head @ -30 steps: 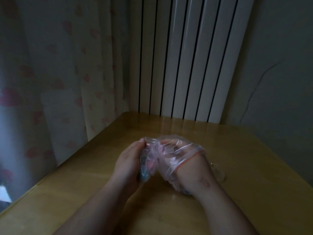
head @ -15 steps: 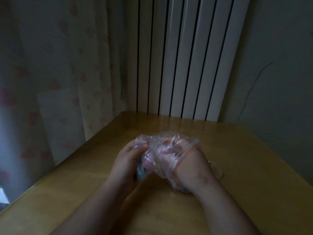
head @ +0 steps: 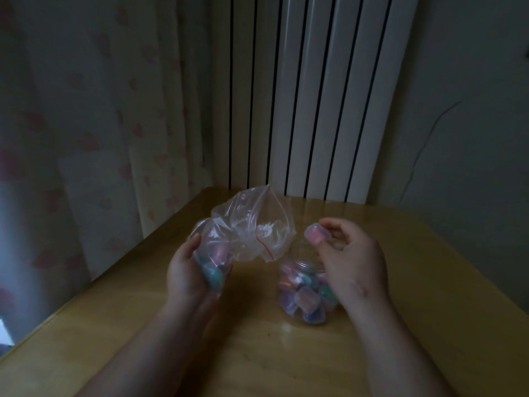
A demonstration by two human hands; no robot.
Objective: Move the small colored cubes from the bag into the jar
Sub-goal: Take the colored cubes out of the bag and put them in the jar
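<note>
wooden table point(head: 429, 282), white radiator point(head: 315, 96), heart-patterned curtain point(head: 86, 110)

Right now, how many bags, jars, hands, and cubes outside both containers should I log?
bag: 1
jar: 1
hands: 2, left hand gripping the bag, right hand
cube outside both: 1, pinched by the right hand
Total: 5
The cubes inside the bag and jar are too blurred to count.

A dim room in a home: a wooden desk point(head: 286, 368) stands in a corner, a white ribbed radiator point(head: 309, 96) behind the desk, heart-printed curtains point(head: 86, 124) left of the radiator, a cracked wall point(head: 458, 124) right of it.
</note>
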